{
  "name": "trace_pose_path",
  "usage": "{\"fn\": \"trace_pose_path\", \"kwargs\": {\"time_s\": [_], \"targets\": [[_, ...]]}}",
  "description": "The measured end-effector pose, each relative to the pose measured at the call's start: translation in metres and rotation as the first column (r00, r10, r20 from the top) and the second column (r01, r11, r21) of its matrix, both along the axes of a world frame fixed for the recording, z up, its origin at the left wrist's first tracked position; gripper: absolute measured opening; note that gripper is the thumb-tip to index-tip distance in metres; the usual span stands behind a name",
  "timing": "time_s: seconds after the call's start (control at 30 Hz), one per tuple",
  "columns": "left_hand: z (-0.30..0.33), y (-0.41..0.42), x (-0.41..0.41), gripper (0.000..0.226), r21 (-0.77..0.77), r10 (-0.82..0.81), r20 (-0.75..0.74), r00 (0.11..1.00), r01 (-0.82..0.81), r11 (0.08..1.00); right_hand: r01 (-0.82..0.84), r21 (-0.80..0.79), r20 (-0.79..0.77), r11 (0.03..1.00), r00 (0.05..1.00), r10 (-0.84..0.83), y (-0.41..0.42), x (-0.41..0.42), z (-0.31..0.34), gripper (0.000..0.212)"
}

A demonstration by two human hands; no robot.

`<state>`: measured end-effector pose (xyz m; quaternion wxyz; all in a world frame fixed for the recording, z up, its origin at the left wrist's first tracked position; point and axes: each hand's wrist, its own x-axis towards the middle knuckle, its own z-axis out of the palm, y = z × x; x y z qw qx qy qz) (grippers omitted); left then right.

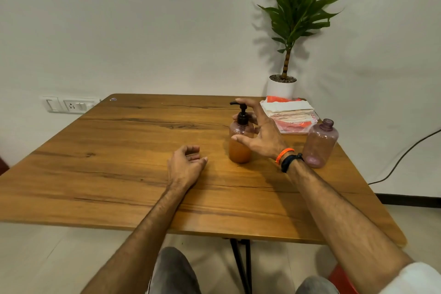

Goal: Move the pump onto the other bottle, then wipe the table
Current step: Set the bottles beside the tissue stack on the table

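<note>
A wooden table [114,150] fills the view, its left and middle boards bare out to the near edge, while the things crowd the far right corner. Behind that corner a potted plant [290,31] stands against the wall. A stack of folded cloths [287,112] lies at the far right edge, just behind the bottles. The empty pink bottle [321,144], neck uncapped, stands upright near the right edge, just beside the right wrist. The bottle with orange liquid [239,144] stands upright left of it, the black pump [242,113] seated on its neck. The right hand [259,131] is spread open around this bottle — fingers splayed by the pump, gripping nothing. The left hand [185,166] rests on the tabletop, fingers loosely curled, holding nothing — near the bottle's left.
</note>
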<state>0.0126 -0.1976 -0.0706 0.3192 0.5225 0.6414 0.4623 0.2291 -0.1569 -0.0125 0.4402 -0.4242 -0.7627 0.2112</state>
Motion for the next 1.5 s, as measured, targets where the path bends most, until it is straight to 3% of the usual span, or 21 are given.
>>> {"fn": "trace_pose_path", "kwargs": {"time_s": [0.5,0.73,1.0,1.23,1.5], "targets": [[-0.004,-0.006,-0.015,0.033,0.046,0.101,0.048,0.994,-0.103,0.994,-0.024,-0.021,-0.057,0.999,0.998,0.023,0.003,0.002,-0.001,0.089],[-0.003,-0.008,-0.023,0.03,0.034,0.123,0.092,0.988,-0.127,0.991,0.01,0.027,0.151,1.0,0.988,-0.014,0.0,-0.003,-0.008,0.123],[0.002,-0.014,-0.02,0.035,0.028,0.089,0.081,0.993,-0.091,0.995,-0.001,0.052,0.095,0.999,0.995,-0.004,0.003,0.001,-0.006,0.114],[0.0,-0.015,-0.019,0.037,0.039,0.072,0.065,0.995,-0.075,0.996,-0.094,0.011,0.223,0.996,0.971,0.089,0.004,0.014,0.006,0.113],[0.0,-0.015,-0.019,0.038,0.043,0.067,0.064,0.996,-0.07,0.997,-0.075,0.024,0.2,0.997,0.977,0.068,0.004,0.017,0.005,0.111]]}}
